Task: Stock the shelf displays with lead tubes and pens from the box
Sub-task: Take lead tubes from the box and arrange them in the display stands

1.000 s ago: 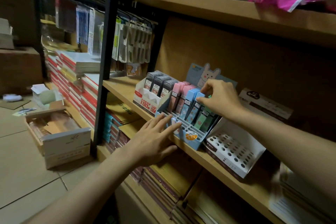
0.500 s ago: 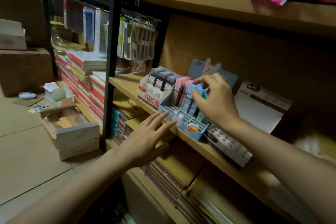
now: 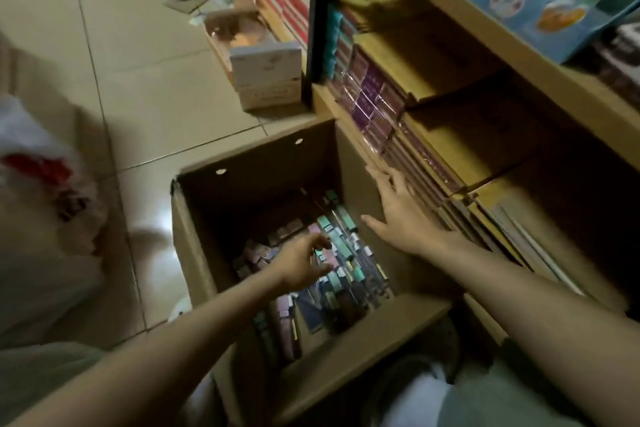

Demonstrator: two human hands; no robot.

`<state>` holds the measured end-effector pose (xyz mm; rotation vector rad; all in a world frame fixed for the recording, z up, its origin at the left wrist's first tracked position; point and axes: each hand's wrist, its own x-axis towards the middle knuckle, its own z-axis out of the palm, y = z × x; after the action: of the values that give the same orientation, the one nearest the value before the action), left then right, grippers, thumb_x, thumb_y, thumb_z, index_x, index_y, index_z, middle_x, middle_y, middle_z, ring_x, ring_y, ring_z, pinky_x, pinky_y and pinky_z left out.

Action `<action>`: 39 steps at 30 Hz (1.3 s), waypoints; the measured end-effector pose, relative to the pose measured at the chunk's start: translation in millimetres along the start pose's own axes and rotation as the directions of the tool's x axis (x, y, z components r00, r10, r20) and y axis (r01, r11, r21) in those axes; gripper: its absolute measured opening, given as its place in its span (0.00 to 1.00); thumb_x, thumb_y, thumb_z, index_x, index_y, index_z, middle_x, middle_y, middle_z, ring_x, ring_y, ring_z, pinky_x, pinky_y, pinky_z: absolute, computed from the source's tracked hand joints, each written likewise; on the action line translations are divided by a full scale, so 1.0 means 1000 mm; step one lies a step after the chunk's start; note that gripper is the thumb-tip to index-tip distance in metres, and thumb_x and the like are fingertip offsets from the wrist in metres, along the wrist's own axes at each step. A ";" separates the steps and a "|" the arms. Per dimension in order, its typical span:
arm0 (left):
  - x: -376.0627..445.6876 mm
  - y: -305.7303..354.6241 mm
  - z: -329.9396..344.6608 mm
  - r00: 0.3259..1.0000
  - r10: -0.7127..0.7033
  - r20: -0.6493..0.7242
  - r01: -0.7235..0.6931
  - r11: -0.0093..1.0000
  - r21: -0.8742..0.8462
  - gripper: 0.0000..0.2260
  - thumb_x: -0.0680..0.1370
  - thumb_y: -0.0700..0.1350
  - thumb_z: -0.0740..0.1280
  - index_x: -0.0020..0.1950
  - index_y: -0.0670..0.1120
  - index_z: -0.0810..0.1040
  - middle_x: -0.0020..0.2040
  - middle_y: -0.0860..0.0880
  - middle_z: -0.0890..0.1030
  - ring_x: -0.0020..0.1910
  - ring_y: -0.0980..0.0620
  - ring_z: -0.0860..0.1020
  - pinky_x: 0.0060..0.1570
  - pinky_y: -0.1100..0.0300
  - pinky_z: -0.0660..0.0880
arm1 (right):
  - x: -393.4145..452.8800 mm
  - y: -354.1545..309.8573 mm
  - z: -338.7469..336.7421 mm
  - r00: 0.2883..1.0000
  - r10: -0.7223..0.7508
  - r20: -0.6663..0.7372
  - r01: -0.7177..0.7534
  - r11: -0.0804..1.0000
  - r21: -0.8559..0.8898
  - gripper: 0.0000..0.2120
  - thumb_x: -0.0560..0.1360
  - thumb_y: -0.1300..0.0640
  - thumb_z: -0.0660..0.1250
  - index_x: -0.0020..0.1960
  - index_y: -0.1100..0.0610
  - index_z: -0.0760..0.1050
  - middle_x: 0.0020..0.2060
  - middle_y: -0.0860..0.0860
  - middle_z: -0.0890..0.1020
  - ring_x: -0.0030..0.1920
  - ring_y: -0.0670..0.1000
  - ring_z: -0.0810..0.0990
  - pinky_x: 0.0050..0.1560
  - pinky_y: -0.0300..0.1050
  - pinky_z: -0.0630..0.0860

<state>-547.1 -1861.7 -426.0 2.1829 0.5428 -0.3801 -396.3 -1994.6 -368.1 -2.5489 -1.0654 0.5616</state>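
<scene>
Your left hand [image 3: 301, 265] reaches down into the cardboard box [image 3: 256, 163] on the floor, fingers loosely curled just above the loose lead tubes [image 3: 341, 246], gripping nothing yet. Your right hand [image 3: 398, 211] hovers flat and spread over the box's right edge. A second ago both hands were up at the blue shelf display [image 3: 540, 10].
</scene>
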 end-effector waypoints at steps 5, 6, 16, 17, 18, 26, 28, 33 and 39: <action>0.009 -0.032 0.064 0.953 -0.302 -0.018 0.296 0.943 -0.152 0.22 0.74 0.46 0.73 0.65 0.49 0.71 0.66 0.47 0.68 0.62 0.50 0.71 0.63 0.54 0.74 | 0.013 0.035 0.026 0.993 -0.008 -0.120 -0.006 0.994 -0.113 0.47 0.75 0.49 0.70 0.79 0.44 0.38 0.75 0.51 0.58 0.59 0.51 0.76 0.52 0.46 0.78; 0.012 -0.037 0.072 0.928 -0.371 -0.037 0.358 0.915 -0.188 0.23 0.73 0.46 0.73 0.66 0.48 0.70 0.66 0.46 0.69 0.63 0.49 0.71 0.63 0.52 0.74 | 0.013 0.038 0.029 0.989 -0.020 -0.145 -0.005 0.985 -0.171 0.48 0.74 0.47 0.70 0.79 0.44 0.37 0.74 0.51 0.61 0.52 0.49 0.78 0.44 0.41 0.76; 0.038 -0.044 0.106 0.816 -0.543 -0.195 0.552 0.834 -0.012 0.21 0.73 0.56 0.71 0.61 0.47 0.73 0.62 0.48 0.73 0.62 0.47 0.72 0.55 0.51 0.78 | 0.017 0.045 0.038 0.980 -0.026 -0.200 -0.029 0.964 -0.265 0.49 0.71 0.43 0.71 0.79 0.47 0.40 0.68 0.53 0.70 0.39 0.46 0.74 0.31 0.37 0.67; 0.038 -0.044 0.107 0.816 -0.540 -0.207 0.554 0.832 0.013 0.20 0.74 0.55 0.71 0.60 0.47 0.74 0.62 0.48 0.72 0.62 0.48 0.71 0.55 0.52 0.78 | 0.018 0.045 0.038 0.981 -0.024 -0.191 -0.027 0.965 -0.259 0.49 0.72 0.43 0.70 0.79 0.46 0.39 0.68 0.53 0.70 0.38 0.46 0.74 0.31 0.37 0.67; 0.038 -0.045 0.108 0.816 -0.536 -0.217 0.553 0.833 0.017 0.17 0.75 0.54 0.70 0.59 0.47 0.75 0.61 0.48 0.72 0.61 0.48 0.71 0.55 0.52 0.78 | 0.019 0.045 0.037 0.982 -0.024 -0.185 -0.024 0.967 -0.253 0.49 0.72 0.44 0.70 0.79 0.45 0.39 0.68 0.53 0.71 0.38 0.46 0.73 0.31 0.36 0.66; 0.035 -0.042 0.098 0.677 -0.725 -0.128 0.562 0.621 -0.546 0.06 0.78 0.47 0.67 0.45 0.46 0.73 0.43 0.47 0.79 0.40 0.51 0.80 0.43 0.52 0.81 | 0.017 0.039 0.034 0.982 0.019 -0.188 -0.057 0.979 -0.198 0.47 0.73 0.44 0.70 0.78 0.44 0.39 0.70 0.52 0.68 0.44 0.47 0.76 0.38 0.39 0.75; 0.033 -0.045 0.095 0.593 -0.798 -0.109 0.559 0.505 -0.658 0.07 0.78 0.46 0.68 0.44 0.46 0.73 0.43 0.46 0.80 0.40 0.50 0.80 0.44 0.51 0.81 | 0.017 0.031 0.034 0.958 -0.081 -0.275 0.019 0.975 -0.221 0.41 0.72 0.48 0.71 0.78 0.49 0.51 0.71 0.54 0.67 0.63 0.54 0.74 0.63 0.54 0.73; 0.029 -0.061 0.091 0.444 -0.889 -0.116 0.548 0.371 -0.749 0.09 0.77 0.45 0.70 0.40 0.48 0.72 0.43 0.47 0.79 0.40 0.49 0.77 0.40 0.57 0.77 | 0.012 0.001 0.067 0.876 -0.483 -0.009 0.471 0.858 -0.206 0.20 0.73 0.60 0.68 0.64 0.55 0.74 0.62 0.52 0.74 0.62 0.52 0.73 0.66 0.54 0.71; 0.026 -0.077 0.107 0.319 -0.943 -0.095 0.471 0.244 -0.848 0.05 0.76 0.42 0.70 0.46 0.44 0.76 0.41 0.47 0.80 0.40 0.48 0.78 0.39 0.57 0.74 | 0.022 -0.003 0.148 0.872 -0.065 0.485 0.086 0.996 -0.021 0.17 0.77 0.55 0.67 0.65 0.55 0.73 0.62 0.52 0.74 0.61 0.55 0.75 0.60 0.51 0.74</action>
<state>-572.7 -1896.9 -553.7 1.0121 1.8793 0.1058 -453.6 -1956.5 -500.6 -2.4435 -1.3388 1.2141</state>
